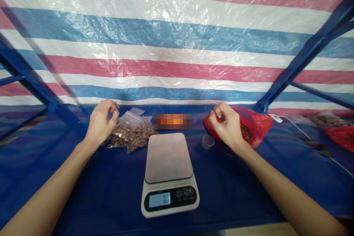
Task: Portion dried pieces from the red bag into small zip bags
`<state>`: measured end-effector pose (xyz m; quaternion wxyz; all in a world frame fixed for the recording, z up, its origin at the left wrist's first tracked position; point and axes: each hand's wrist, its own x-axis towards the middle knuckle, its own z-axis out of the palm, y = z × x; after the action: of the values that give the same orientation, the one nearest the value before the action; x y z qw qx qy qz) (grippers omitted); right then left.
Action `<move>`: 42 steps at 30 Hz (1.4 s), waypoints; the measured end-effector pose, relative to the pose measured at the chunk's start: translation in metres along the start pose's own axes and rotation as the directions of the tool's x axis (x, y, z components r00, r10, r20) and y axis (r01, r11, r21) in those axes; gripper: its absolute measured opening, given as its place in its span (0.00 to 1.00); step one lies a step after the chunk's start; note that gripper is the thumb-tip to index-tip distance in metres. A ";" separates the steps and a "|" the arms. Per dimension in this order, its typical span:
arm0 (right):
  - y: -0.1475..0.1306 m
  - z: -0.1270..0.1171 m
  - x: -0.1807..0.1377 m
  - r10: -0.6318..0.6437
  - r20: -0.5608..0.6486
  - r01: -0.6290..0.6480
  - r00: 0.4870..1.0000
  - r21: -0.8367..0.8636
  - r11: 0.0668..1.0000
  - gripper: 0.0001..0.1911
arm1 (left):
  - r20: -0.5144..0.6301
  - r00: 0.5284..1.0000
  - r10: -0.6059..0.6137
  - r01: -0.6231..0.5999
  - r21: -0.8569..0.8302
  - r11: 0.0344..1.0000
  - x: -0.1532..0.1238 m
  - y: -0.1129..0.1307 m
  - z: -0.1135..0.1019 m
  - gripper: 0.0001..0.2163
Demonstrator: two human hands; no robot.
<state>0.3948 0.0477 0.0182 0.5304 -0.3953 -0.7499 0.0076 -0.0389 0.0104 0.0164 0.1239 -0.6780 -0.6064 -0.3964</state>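
Observation:
My left hand (pixel 103 121) is loosely curled in the air above the left edge of several small clear zip bags (pixel 134 132) filled with brown, seed-like pieces. Nothing shows between its fingers. On the other side my right hand (pixel 225 122) has its fingers bent in toward the thumb, in front of an open red plastic bag (pixel 258 123) with reddish-brown bits inside; I see nothing in its grip. A small clear plastic cup (pixel 208 142) stands just left of that wrist. Between the hands sits a white kitchen scale (pixel 169 160), its bare plate facing me and its display reading 0.0.
A pixelated rectangular item (pixel 173 121) lies behind the scale. The blue tabletop (pixel 116 191) meets a striped plastic sheet (pixel 166 44) at the back. Blue metal posts (pixel 301 59) slant up on both sides. A white cable (pixel 297 129) and another red bag (pixel 341 136) lie far right.

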 end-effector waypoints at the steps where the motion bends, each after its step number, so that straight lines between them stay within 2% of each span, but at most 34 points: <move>1: 0.001 0.001 0.000 -0.027 -0.013 0.027 1.000 0.006 1.000 0.18 | -0.029 0.999 0.024 -0.025 -0.025 0.999 -0.001 0.001 -0.001 0.08; 4: 0.003 0.001 0.001 -0.074 -0.006 0.074 0.997 0.048 0.996 0.18 | -0.146 0.989 0.026 -0.042 -0.107 0.993 -0.006 0.003 -0.001 0.12; 7: 0.007 0.002 -0.002 -0.056 0.023 0.053 0.998 0.102 0.993 0.18 | -0.196 0.980 -0.022 -0.014 -0.179 0.984 -0.009 0.002 -0.002 0.15; 10: 0.010 0.004 -0.007 0.035 0.052 -0.044 0.998 0.191 0.981 0.19 | -0.175 0.981 -0.082 0.037 -0.246 0.969 -0.010 0.002 -0.005 0.14; 14: 0.009 0.007 -0.009 0.167 0.002 -0.157 0.986 0.349 0.924 0.18 | -0.194 0.964 -0.181 0.111 -0.322 0.940 -0.009 0.005 -0.009 0.13; 21: -0.004 0.000 0.000 0.275 0.051 -0.265 0.960 0.485 0.833 0.15 | -0.184 0.964 -0.190 0.119 -0.339 0.933 -0.006 0.004 -0.006 0.10; 25: -0.003 -0.002 0.000 0.241 0.094 -0.257 0.966 0.461 0.849 0.13 | -0.233 0.946 -0.225 0.141 -0.329 0.934 -0.009 0.002 -0.007 0.15; 28: 0.001 0.000 -0.003 0.213 0.086 -0.229 0.973 0.402 0.887 0.15 | -0.185 0.961 -0.205 0.150 -0.275 0.950 -0.009 0.004 -0.012 0.16; 32: 0.010 0.004 -0.007 0.172 0.023 -0.169 0.985 0.356 0.919 0.18 | -0.093 0.995 -0.026 0.012 -0.148 0.989 -0.002 0.007 -0.015 0.10; 34: 0.012 0.005 -0.007 0.119 0.009 -0.117 0.993 0.297 0.948 0.17 | -0.057 0.998 0.031 -0.036 -0.090 0.995 0.002 0.005 -0.014 0.05; 37: 0.010 0.006 -0.006 -0.046 0.017 0.043 0.999 0.118 0.992 0.11 | -0.063 0.997 0.037 -0.037 0.001 0.999 0.004 -0.004 -0.015 0.07; 39: 0.007 0.005 -0.005 -0.135 0.034 0.134 0.990 0.029 0.991 0.15 | -0.080 0.996 0.047 -0.041 0.074 0.996 0.003 -0.008 -0.015 0.08; 42: 0.004 0.005 -0.005 -0.162 0.062 0.162 0.985 0.002 0.987 0.22 | -0.101 0.994 0.051 -0.033 0.171 0.985 0.002 -0.009 -0.017 0.12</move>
<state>0.3936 0.0490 0.0100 0.5052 -0.3336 -0.7956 -0.0244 -0.0535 0.0027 0.0263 0.2211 -0.6559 -0.6162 -0.3758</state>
